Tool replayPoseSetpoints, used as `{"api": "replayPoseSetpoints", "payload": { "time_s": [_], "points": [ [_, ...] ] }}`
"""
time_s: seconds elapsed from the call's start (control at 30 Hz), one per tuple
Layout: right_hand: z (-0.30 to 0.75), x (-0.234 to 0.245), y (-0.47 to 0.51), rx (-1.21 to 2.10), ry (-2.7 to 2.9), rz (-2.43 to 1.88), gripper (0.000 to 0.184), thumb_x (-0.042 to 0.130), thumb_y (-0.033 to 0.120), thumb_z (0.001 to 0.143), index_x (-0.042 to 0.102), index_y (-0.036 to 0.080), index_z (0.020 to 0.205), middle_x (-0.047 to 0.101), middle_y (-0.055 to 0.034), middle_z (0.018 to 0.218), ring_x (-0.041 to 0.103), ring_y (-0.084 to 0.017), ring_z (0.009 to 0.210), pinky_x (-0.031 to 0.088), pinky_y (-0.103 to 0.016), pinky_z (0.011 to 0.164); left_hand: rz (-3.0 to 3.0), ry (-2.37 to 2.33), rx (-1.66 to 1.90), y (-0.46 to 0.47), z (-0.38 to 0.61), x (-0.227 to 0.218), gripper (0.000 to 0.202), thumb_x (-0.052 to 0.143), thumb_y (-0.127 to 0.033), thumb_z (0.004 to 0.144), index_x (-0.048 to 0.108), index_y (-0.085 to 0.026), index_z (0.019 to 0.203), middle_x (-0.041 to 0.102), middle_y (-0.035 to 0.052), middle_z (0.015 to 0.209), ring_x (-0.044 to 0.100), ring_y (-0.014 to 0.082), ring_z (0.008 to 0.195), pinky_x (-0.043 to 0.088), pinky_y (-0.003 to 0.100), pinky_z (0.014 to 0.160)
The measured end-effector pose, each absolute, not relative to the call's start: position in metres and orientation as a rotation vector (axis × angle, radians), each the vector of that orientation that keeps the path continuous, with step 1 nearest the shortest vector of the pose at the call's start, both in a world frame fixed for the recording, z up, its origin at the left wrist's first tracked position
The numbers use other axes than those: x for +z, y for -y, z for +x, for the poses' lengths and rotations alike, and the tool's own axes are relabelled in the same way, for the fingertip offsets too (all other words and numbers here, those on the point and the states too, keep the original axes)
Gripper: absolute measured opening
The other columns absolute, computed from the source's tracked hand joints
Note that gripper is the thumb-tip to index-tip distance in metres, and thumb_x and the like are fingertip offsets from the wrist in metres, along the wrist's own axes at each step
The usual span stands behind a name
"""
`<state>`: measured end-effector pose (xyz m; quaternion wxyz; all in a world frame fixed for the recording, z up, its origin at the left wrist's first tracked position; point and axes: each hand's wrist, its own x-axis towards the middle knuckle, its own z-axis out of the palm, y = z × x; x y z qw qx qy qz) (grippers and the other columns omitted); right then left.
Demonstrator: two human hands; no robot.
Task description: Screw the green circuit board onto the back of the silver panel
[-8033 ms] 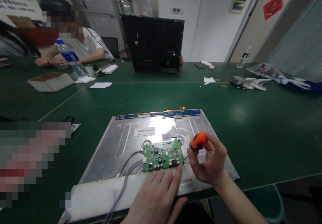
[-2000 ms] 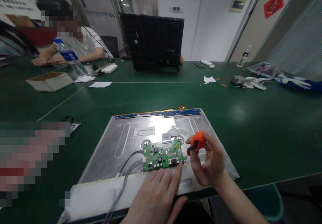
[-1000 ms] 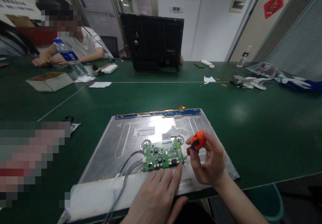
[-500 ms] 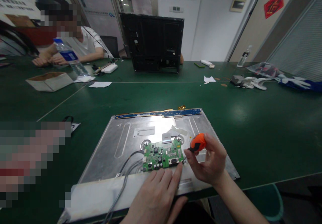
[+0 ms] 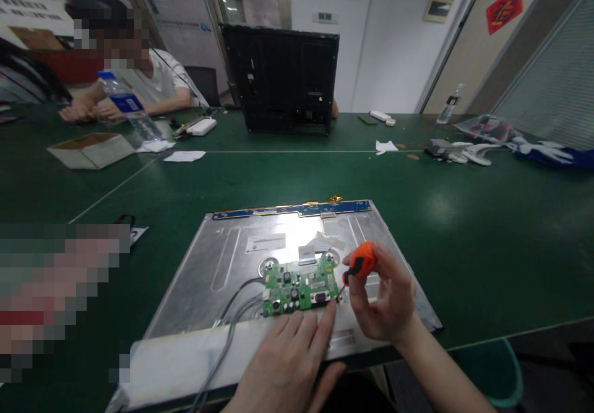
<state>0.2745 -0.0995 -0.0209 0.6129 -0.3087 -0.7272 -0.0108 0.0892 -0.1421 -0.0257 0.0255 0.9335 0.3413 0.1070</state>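
Observation:
A green circuit board [image 5: 301,282] lies on the silver metal back of a display panel [image 5: 185,298]. My right hand [image 5: 387,295] grips an orange and black screwdriver [image 5: 362,260], tilted, its thin shaft pointing down at the board's front right corner. My left hand [image 5: 290,354] rests flat over the panel's front part, its fingertips along the board's front edge and the index finger near the screwdriver tip. Grey and black cables [image 5: 234,320] run from the board's left side. A blue strip board [image 5: 292,209] lines the panel's far edge.
A black monitor housing [image 5: 283,78] stands at the back of the green table [image 5: 487,233]. Back left are a person [image 5: 162,82], a tilted water bottle [image 5: 132,106] and an open box [image 5: 91,151]. Back right lie white gloves [image 5: 468,152] and another bottle [image 5: 451,104].
The fingers of my right hand have shifted on the screwdriver, and its handle has moved slightly left. My left hand and the board have stayed in place.

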Motion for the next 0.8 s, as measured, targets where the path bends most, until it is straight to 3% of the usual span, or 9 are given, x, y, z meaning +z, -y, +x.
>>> {"api": "replayPoseSetpoints", "payload": {
  "time_s": [0.2, 0.5, 0.67, 0.8],
  "points": [
    [0.273, -0.023, 0.097, -0.196, 1.638, -0.728, 0.075, 0.059, 0.007, 0.080, 0.027, 0.018, 0.148, 0.052, 0.0028, 0.071, 0.050, -0.014, 0.055, 0.047, -0.027, 0.046, 2.887, -1.055, 0.321, 0.143, 0.088, -0.026, 0.054, 0.056, -0.033, 0.089, 0.042, -0.010, 0.135, 0.063, 0.0113, 0.100, 0.059, 0.0255, 0.084, 0.049, 0.039, 0.073],
    [0.275, -0.019, 0.098, -0.121, 1.680, -0.714, 0.070, 0.057, 0.012, 0.082, 0.029, 0.020, 0.146, 0.060, -0.0003, 0.079, 0.056, -0.015, 0.063, 0.049, -0.027, 0.048, 2.886, -1.057, 0.323, 0.141, 0.090, -0.026, 0.052, 0.054, -0.032, 0.089, 0.044, -0.009, 0.134, 0.063, 0.0110, 0.098, 0.059, 0.0255, 0.083, 0.049, 0.039, 0.072],
    [0.280, 0.000, 0.105, -0.013, 1.725, -0.735, 0.063, 0.056, 0.006, 0.079, 0.038, 0.019, 0.139, 0.063, -0.0063, 0.101, 0.062, -0.015, 0.078, 0.050, -0.026, 0.052, 2.886, -1.059, 0.312, 0.142, 0.089, -0.025, 0.054, 0.055, -0.032, 0.088, 0.042, -0.009, 0.136, 0.063, 0.0108, 0.099, 0.059, 0.0257, 0.084, 0.049, 0.039, 0.072],
    [0.284, 0.020, 0.109, -0.074, 1.785, -0.787, 0.056, 0.059, 0.005, 0.077, 0.043, 0.015, 0.129, 0.063, -0.0054, 0.099, 0.058, -0.011, 0.070, 0.050, -0.024, 0.055, 2.873, -1.069, 0.302, 0.143, 0.089, -0.025, 0.055, 0.057, -0.032, 0.088, 0.042, -0.010, 0.136, 0.063, 0.0112, 0.100, 0.059, 0.0258, 0.083, 0.050, 0.039, 0.071]
  ]
}}
